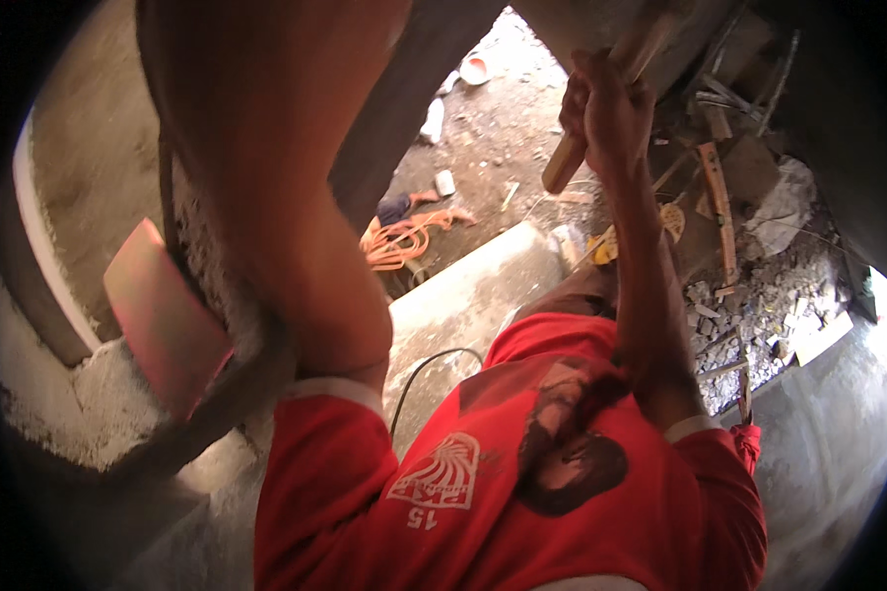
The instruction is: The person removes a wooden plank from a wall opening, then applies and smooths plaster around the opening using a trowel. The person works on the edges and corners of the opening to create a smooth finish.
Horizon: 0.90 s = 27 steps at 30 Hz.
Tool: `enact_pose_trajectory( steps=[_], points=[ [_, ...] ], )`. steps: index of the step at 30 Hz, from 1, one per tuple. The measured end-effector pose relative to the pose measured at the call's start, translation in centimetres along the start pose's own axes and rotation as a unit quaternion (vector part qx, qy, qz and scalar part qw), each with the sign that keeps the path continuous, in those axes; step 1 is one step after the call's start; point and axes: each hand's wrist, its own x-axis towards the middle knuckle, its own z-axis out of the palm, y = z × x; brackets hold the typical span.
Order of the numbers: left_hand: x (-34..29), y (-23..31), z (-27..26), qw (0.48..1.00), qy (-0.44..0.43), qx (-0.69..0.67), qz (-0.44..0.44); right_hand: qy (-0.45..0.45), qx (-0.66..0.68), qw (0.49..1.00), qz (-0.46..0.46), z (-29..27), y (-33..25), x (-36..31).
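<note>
My right hand [611, 113] is raised at the upper right of centre, fingers wrapped round the wooden handle [565, 163] of a tool. The handle's butt sticks out below my fist. Its other end runs up toward the dark surface above, where the head is blurred and I cannot make out its kind. My left arm [276, 197] reaches up large and close across the upper left, and its hand lies outside the picture. Beside that arm, a pinkish rectangular slab [168, 320] leans on a rough cement ledge [99, 409].
Below lies a pale concrete ledge [473, 281], with a coil of orange cable [399, 244] beyond it. A white container [444, 183] and an orange bucket [475, 69] are on the dirt ground. At right are a wooden plank [719, 207], rubble [793, 315] and a grey wall [828, 433].
</note>
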Motion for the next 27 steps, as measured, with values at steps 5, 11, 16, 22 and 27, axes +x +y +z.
enact_pose_trajectory(
  steps=[5,11,16,22,27],
  points=[
    [-0.2,1.7,1.3,0.988,0.056,-0.020,-0.140,-0.024,-0.177,0.962,-0.208,-3.9,0.2,0.5],
    [-0.2,-3.5,-0.9,0.988,0.015,0.141,0.053,0.049,-0.303,0.929,-0.209,-3.8,1.6,-1.1],
    [-0.5,-4.8,-1.2,0.990,-0.001,0.129,0.057,0.017,-0.242,0.940,-0.242,-3.7,3.0,-1.5],
    [-0.4,-3.9,-1.2,0.987,-0.001,0.150,0.056,0.023,-0.250,0.949,-0.188,-2.6,2.4,-0.1],
    [-0.2,-4.6,-0.8,0.992,0.013,0.091,0.084,0.015,-0.314,0.913,-0.260,-2.8,0.5,-1.8]
  ],
)
